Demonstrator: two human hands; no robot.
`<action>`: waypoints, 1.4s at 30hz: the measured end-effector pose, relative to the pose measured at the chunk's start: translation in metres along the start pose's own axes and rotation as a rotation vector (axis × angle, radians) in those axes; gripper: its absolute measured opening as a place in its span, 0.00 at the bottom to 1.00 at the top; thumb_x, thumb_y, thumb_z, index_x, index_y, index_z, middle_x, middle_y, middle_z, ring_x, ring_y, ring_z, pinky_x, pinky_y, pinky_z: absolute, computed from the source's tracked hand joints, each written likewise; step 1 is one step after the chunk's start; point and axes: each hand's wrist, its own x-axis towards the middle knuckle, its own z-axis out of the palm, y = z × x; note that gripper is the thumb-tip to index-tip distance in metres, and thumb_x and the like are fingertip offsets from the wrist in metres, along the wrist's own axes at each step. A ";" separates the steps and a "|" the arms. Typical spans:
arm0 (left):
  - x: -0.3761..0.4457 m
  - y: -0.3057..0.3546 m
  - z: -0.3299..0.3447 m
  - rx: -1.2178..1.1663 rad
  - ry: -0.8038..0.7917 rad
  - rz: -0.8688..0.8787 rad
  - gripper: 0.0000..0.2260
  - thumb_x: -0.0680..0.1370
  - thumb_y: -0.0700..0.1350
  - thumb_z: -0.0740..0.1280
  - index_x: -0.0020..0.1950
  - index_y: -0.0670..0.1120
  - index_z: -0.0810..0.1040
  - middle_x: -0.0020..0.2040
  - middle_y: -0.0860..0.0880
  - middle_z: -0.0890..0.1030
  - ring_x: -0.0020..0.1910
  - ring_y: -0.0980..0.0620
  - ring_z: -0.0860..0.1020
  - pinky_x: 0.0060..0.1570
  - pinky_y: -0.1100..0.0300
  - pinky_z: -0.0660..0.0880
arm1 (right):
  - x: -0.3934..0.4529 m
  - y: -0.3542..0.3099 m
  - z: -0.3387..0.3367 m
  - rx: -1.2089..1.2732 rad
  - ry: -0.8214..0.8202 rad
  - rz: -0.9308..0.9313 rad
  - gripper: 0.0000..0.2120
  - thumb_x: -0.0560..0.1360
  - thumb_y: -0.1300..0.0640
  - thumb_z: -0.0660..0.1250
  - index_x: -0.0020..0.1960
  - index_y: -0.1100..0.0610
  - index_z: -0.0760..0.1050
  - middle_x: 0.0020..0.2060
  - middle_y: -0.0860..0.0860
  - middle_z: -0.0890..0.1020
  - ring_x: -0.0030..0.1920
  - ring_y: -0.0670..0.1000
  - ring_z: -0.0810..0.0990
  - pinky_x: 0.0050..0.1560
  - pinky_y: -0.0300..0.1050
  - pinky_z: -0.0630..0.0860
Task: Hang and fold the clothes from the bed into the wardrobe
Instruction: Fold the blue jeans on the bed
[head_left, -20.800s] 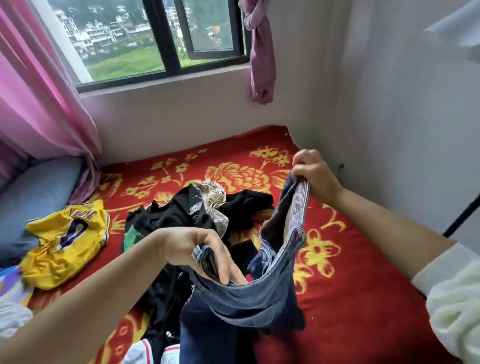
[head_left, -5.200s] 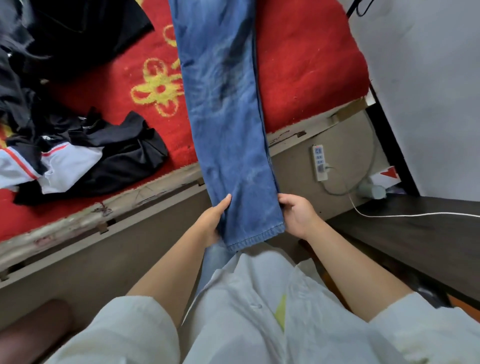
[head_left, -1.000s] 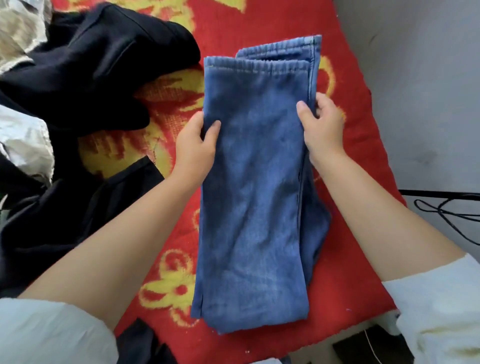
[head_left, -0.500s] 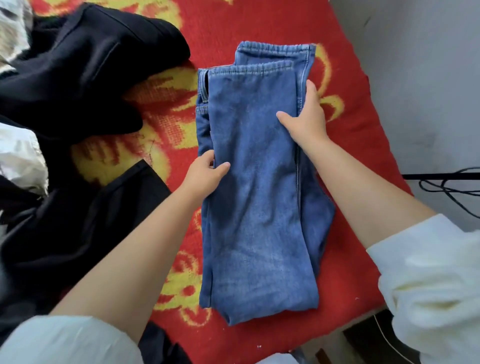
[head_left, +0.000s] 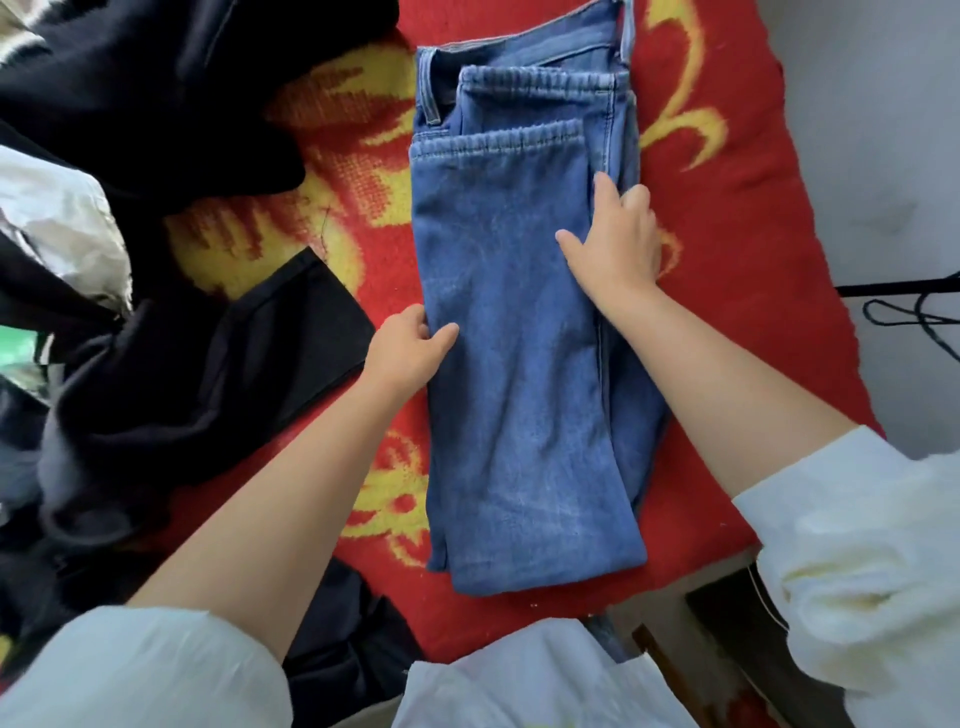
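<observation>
The blue jeans (head_left: 519, 374) lie folded on the red flowered bedcover (head_left: 727, 218), hems stacked over the waistband at the far end. My left hand (head_left: 408, 351) is at the jeans' left edge about halfway along, thumb on top of the denim and fingers tucked at the edge, pinching it. My right hand (head_left: 615, 244) rests flat on the right edge nearer the hems, fingers straight and spread. Both forearms are bare, with white sleeves pushed up.
A heap of black clothes (head_left: 171, 364) covers the left of the bed, with a pale crumpled garment (head_left: 57, 218) in it. The bed's near edge (head_left: 670, 608) runs just below the jeans. A grey wall (head_left: 883, 130) and a black cable (head_left: 914, 312) are at the right.
The hem ends now lie flat on the waistband. My left hand has slid down the left edge toward me. My right hand has come back a little and flattened on the denim.
</observation>
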 end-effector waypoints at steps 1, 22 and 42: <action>0.004 0.004 -0.002 -0.026 0.066 0.020 0.05 0.78 0.46 0.63 0.49 0.44 0.71 0.42 0.51 0.73 0.43 0.51 0.71 0.40 0.58 0.67 | 0.004 -0.001 -0.001 -0.026 -0.003 0.019 0.23 0.76 0.50 0.64 0.67 0.59 0.64 0.60 0.58 0.69 0.58 0.58 0.71 0.55 0.47 0.67; 0.053 0.040 -0.007 -0.174 0.192 0.130 0.13 0.78 0.47 0.62 0.59 0.41 0.71 0.52 0.46 0.74 0.55 0.46 0.74 0.45 0.61 0.65 | 0.015 0.012 0.010 0.241 0.089 -0.080 0.26 0.76 0.55 0.63 0.70 0.64 0.60 0.66 0.59 0.65 0.68 0.56 0.64 0.64 0.40 0.57; -0.103 -0.085 0.079 -0.700 -0.287 -0.258 0.11 0.72 0.41 0.73 0.50 0.50 0.74 0.48 0.52 0.80 0.49 0.54 0.79 0.44 0.62 0.74 | -0.186 0.129 0.077 0.852 -0.311 0.696 0.18 0.70 0.59 0.72 0.57 0.63 0.73 0.55 0.56 0.79 0.48 0.51 0.79 0.50 0.42 0.75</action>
